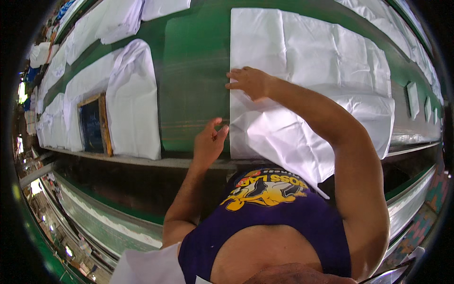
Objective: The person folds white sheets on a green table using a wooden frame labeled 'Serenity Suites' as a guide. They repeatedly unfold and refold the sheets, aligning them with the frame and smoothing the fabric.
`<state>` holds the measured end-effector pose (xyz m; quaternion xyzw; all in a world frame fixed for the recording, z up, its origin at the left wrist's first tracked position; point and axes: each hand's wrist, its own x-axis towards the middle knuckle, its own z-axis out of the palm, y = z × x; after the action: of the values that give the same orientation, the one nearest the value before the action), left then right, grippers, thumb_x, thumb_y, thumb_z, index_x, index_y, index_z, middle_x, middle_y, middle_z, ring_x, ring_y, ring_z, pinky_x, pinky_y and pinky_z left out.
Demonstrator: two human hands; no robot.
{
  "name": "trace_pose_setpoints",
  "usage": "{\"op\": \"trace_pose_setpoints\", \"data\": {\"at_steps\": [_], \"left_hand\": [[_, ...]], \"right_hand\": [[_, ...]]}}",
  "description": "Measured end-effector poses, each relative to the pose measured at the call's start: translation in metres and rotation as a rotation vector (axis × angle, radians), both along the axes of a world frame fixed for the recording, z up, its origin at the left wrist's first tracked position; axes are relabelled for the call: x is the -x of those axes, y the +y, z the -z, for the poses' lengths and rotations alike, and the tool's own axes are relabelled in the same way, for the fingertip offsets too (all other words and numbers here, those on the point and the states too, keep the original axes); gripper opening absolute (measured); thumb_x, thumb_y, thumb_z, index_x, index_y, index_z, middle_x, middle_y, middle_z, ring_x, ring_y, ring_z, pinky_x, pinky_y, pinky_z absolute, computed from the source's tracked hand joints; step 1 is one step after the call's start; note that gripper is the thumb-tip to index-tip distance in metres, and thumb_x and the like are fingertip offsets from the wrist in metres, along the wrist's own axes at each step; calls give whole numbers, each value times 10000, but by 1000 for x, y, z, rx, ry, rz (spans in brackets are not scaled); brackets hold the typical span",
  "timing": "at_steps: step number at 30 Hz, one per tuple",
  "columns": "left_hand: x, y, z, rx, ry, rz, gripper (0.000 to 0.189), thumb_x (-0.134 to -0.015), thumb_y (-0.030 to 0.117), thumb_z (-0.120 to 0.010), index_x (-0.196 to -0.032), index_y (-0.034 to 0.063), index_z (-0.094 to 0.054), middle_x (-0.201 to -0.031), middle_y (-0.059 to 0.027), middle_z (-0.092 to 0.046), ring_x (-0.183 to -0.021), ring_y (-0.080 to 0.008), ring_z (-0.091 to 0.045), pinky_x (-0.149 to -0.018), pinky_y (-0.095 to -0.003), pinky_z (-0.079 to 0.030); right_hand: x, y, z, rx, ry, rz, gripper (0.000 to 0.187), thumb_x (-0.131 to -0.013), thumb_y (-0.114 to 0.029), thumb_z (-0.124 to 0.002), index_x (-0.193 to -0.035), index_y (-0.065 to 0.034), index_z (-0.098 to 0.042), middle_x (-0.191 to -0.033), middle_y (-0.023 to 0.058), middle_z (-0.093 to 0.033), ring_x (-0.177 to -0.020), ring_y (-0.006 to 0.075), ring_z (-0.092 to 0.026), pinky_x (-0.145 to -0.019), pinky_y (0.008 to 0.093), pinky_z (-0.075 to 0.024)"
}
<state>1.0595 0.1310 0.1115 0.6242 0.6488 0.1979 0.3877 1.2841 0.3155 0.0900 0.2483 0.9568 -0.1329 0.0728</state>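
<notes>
A white, creased sheet of fabric (pixel 312 46) lies on a long green table (pixel 195 42) in front of me, its left edge running straight away from me. My right hand (pixel 252 83) rests palm down on that sheet, with fingers spread and their tips just past the left edge. Nearer to my body, my left hand (pixel 211 142) hovers over bare green tabletop beside the same edge. Its thumb and forefinger are bent and slightly apart, and I see nothing between them. The near part of the sheet is rumpled and hangs over the table edge against my shirt.
On the left, a wood-framed dark screen (pixel 94 124) stands among white cloth pieces (pixel 133 103). More white cloth (pixel 117 17) covers the table behind. Several small flat blocks (pixel 413 100) sit at the right. Another long table (pixel 106 220) runs behind me, across a dark gap.
</notes>
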Motion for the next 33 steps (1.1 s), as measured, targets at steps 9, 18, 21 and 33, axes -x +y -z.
{"op": "trace_pose_setpoints", "data": {"at_steps": [9, 18, 21, 33], "left_hand": [[-90, -31, 42, 278, -709, -80, 607, -933, 298, -759, -1399, -22, -537, -929, -54, -697, -770, -125, -614, -666, -267, -502], [-65, -33, 2, 87, -585, -26, 190, -820, 32, -729, -1004, 34, -679, -950, -6, -646, -881, -111, -580, -767, -297, -500], [-2, 17, -41, -94, -98, -24, 250, -901, 20, -692, -1150, 31, -671, -1000, -50, -693, -914, -144, -635, -822, -315, -538], [166, 5, -367, -1026, 168, -161, 478, -884, 237, -704, -1310, 24, -668, -1247, -124, -707, -1102, -237, -666, -993, -359, -504]], "right_hand": [[25, 14, -16, -5, -130, -207, 426, -752, -236, -786, -1162, -151, -711, -1428, 128, -521, -1399, 287, -446, -1147, 470, -354], [-90, 66, -23, -341, 139, 282, 291, -844, -325, -656, -1051, -138, -738, -1131, 130, -724, -1074, 304, -675, -942, 488, -485], [-342, 118, -109, -471, 327, 744, 341, -980, -343, -603, -1192, -91, -690, -1198, 112, -708, -982, 336, -698, -899, 500, -530], [-503, -209, -342, -926, 240, 1004, 253, -825, -143, -720, -1065, -66, -742, -1205, 131, -692, -1050, 307, -677, -895, 396, -546]]}}
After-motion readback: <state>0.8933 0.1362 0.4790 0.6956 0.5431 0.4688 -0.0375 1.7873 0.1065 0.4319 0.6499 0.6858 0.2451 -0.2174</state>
